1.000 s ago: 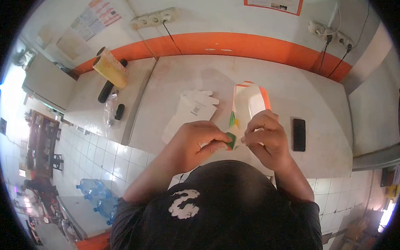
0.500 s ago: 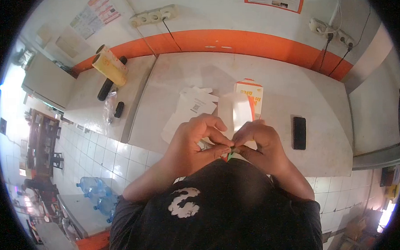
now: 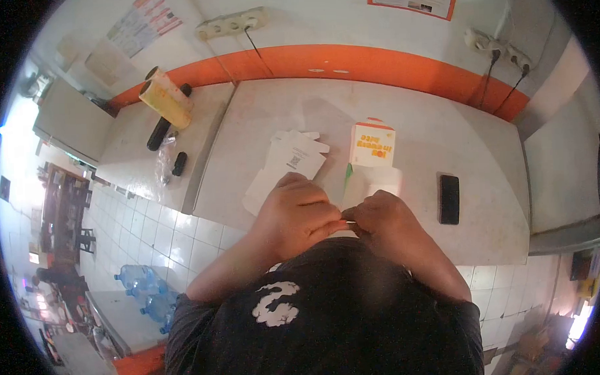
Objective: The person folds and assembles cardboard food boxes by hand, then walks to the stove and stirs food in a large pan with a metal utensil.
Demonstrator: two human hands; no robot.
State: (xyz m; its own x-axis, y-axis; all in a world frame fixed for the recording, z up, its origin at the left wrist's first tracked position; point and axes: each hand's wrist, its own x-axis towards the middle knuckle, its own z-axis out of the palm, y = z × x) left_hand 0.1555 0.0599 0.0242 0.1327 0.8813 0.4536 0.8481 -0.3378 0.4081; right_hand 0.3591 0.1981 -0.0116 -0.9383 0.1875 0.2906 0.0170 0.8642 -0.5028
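Observation:
Close to my body, my left hand (image 3: 297, 214) and my right hand (image 3: 383, 217) meet with fingertips pinched together on a partly folded cardboard box (image 3: 377, 179). White inner faces of this box show beyond my right hand, and a green strip runs along its left side. Its near edge is mostly covered by my fingers. Just behind it on the table lies a printed carton (image 3: 376, 144) with orange lettering and an orange end. Left of that, beyond my left hand, are flat white carton blanks (image 3: 296, 158) with notched flaps and a small printed code.
A black phone (image 3: 449, 199) lies on the white table (image 3: 485, 181) at the right. On the left side table stand yellowish film rolls (image 3: 165, 106) near black objects and a clear plastic bag (image 3: 163, 162). Blue water bottles (image 3: 145, 285) are at lower left.
The held box has tipped and turned, its open white inside now facing up and more of the printed carton behind showing. Both hands have rotated, fingers curling more tightly at the near edge.

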